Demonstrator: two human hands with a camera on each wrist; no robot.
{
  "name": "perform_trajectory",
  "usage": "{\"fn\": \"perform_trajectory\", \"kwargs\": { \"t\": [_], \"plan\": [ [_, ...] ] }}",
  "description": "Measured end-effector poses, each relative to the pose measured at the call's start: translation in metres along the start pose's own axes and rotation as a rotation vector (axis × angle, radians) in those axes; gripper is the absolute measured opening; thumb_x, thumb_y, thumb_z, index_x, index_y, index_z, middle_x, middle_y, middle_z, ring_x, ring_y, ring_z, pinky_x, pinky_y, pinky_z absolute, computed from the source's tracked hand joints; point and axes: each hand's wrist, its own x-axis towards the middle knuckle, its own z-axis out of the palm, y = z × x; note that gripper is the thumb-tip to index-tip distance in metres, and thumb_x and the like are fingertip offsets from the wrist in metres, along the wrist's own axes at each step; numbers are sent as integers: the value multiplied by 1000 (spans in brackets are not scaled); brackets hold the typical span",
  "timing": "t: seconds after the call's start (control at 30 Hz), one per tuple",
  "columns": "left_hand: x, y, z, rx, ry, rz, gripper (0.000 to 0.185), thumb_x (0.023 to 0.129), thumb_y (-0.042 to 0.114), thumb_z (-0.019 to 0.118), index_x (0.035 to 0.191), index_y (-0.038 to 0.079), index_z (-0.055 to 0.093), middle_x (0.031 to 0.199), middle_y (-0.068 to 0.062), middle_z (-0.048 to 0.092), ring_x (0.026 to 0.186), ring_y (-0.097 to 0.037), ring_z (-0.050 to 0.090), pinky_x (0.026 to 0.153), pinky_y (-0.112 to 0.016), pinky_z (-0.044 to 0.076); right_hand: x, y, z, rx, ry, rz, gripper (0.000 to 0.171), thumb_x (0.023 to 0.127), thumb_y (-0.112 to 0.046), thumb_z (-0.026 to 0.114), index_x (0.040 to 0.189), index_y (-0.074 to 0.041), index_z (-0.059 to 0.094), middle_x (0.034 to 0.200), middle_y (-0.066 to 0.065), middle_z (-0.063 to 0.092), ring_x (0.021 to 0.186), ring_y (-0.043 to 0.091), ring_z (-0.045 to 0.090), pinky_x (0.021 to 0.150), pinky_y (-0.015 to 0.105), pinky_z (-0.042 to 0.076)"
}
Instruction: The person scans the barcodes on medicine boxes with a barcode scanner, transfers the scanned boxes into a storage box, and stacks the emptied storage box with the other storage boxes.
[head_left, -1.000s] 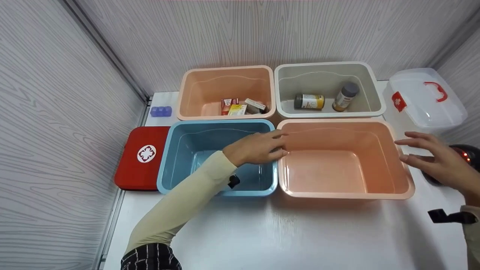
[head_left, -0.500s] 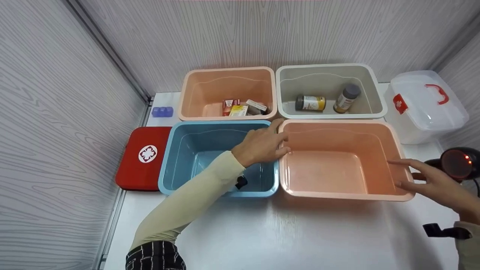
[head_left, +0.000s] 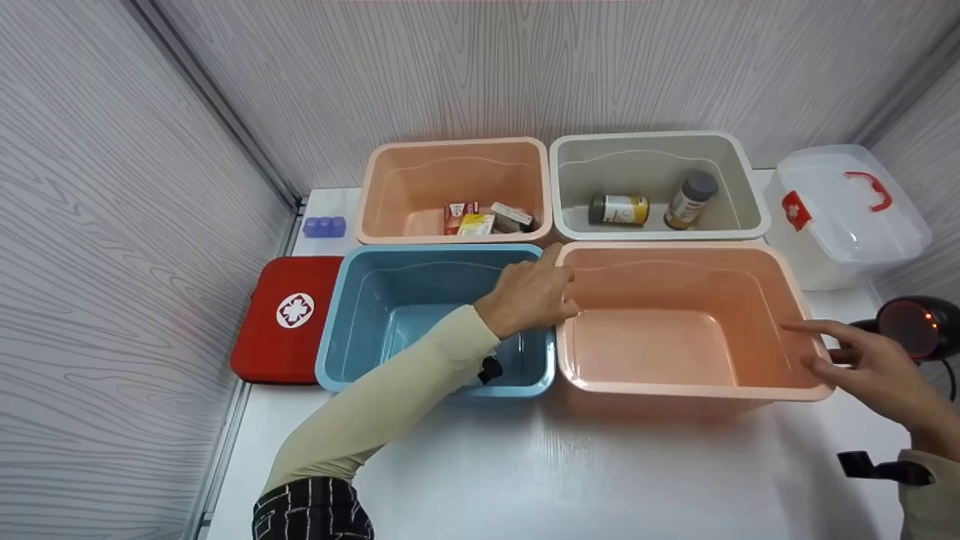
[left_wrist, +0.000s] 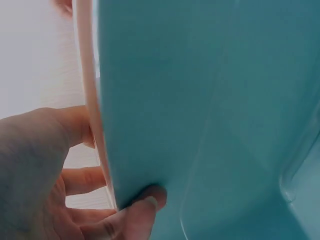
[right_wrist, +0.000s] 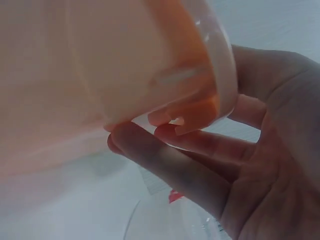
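A peach bin sits at the front right, beside a blue bin whose rim meets its left rim. My left hand reaches across the blue bin and grips the peach bin's left rim where the two rims meet. In the left wrist view, one fingertip lies against the blue inner wall and other fingers reach the peach rim. My right hand grips the peach bin's right rim, with digits on both sides of it. Seen from the right wrist, its fingers lie along the peach wall.
Behind stand another peach bin with small medicine boxes and a grey-white bin with two bottles. A red first-aid case and purple pillbox lie left. A clear first-aid box and black device stand right.
My right hand has moved down and left onto the peach bin's right rim. The left hand has shifted slightly right, its fingers closing at the meeting rims. The bins look nearly unmoved.
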Motion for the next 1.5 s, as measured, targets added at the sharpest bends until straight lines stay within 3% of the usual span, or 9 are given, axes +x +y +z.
{"fn": "perform_trajectory", "kwargs": {
  "t": [0.07, 0.3, 0.47, 0.63, 0.77, 1.0, 1.2, 1.3, 1.5],
  "plan": [
    [-1, 0, -3, -28, 0, -12, 49, 101, 40, 71, 142, 12, 72, 147, -11, 54, 94, -23, 67, 79, -39, 64, -2, -2, -3, -5, 38, -40, 47, 100, -11, 80, 144, -3, 67, 113, -28, 53, 67, -1, 61, 52, 22, 45],
    [-4, 3, -23, -60, 20, -42, 60, 100, 47, 73, 151, 17, 66, 168, -12, 44, 103, -24, 68, 82, -38, 63, -5, -17, -12, -30, 101, -80, 46, 100, 1, 73, 144, 3, 62, 111, 24, 59, 69, -7, 59, 54, 12, 48],
    [-7, 7, -42, -76, 80, -36, 63, 100, 44, 74, 156, 18, 61, 176, -14, 35, 122, -29, 67, 92, -42, 65, -7, -33, -21, -36, 154, -83, 44, 102, -1, 73, 144, 4, 62, 115, 36, 61, 69, -12, 57, 55, 9, 49],
    [-15, 5, -71, -151, 121, -15, 63, 100, 37, 71, 158, 16, 59, 179, -13, 31, 141, -31, 59, 101, -44, 63, -4, -59, -40, -81, 223, -78, 43, 103, -6, 70, 144, 5, 62, 92, 26, 68, 61, -12, 55, 50, 10, 46],
    [-25, -3, -97, -222, 154, 16, 62, 98, 32, 69, 156, 12, 61, 178, -12, 33, 147, -30, 54, 114, -47, 56, 1, -80, -47, -67, 254, -77, 42, 102, -5, 67, 144, 3, 64, 104, 27, 69, 73, -23, 53, 56, 4, 48],
    [-45, -25, -133, -261, 183, 44, 59, 96, 24, 65, 152, 6, 63, 178, -12, 33, 154, -27, 45, 115, -45, 50, 18, -116, -51, 67, 323, -139, 36, 96, 1, 71, 132, -2, 74, 107, -38, 58, 79, -24, 59, 55, 4, 49],
    [-63, -39, -160, -337, 212, 41, 60, 96, 21, 66, 153, 3, 61, 178, -13, 30, 157, -30, 42, 119, -46, 50, 29, -148, -57, 125, 308, -126, 36, 100, -4, 71, 135, -7, 75, 115, -33, 61, 82, -21, 65, 54, 10, 54],
    [-77, -49, -172, -334, 218, 6, 61, 96, 21, 66, 154, 5, 60, 179, -11, 29, 153, -31, 47, 113, -46, 56, 35, -166, -55, 199, 291, -162, 35, 98, 1, 72, 133, -3, 76, 123, -25, 69, 90, -15, 71, 66, 10, 58],
    [-110, -82, -188, -317, 180, -87, 61, 97, 19, 61, 157, 11, 59, 179, -2, 30, 86, -24, 75, 71, -32, 63, 44, -209, -36, 250, 233, -242, 32, 97, 3, 70, 126, -6, 80, 121, -8, 78, 85, 1, 79, 71, 13, 61]
  ]
}}
